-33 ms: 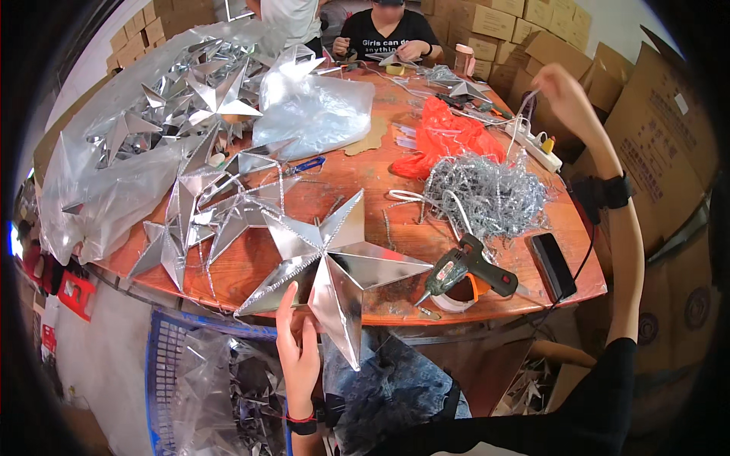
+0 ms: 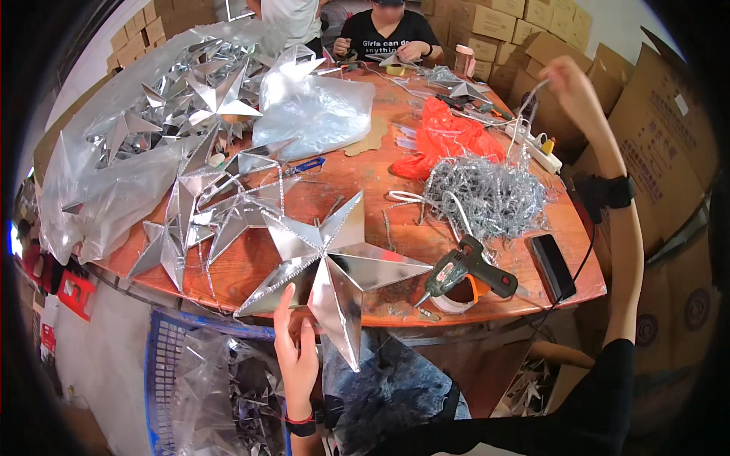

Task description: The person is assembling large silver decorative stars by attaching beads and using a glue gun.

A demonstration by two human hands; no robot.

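Observation:
My left hand [image 2: 296, 357] grips a large silver foil star [image 2: 342, 292] by its lower side, over the table's near edge. One finger lies along the star's front; the others are partly hidden. Glittery trim runs along one ridge, from the centre to the lower left point. Raised high at the right, my right hand [image 2: 569, 82] has its fingers closed on a thin silver tinsel strand [image 2: 530, 102]. That strand hangs down toward a tangled tinsel pile [image 2: 487, 194]. Beside the star's right point lies a dark green glue gun [image 2: 464, 270], propped by a tape roll [image 2: 455, 298].
More star frames [image 2: 205, 205] lie left of the held star, beside a big clear bag [image 2: 99, 205] of stars. A phone [image 2: 553, 266], red plastic bag [image 2: 449, 137] and power strip [image 2: 536, 148] sit rightward. A blue basket [image 2: 163, 357] stands below. Across the table sits a co-worker [image 2: 388, 34].
My right hand has shifted slightly to the right and upward with the tinsel strand. My left hand and the star are almost still.

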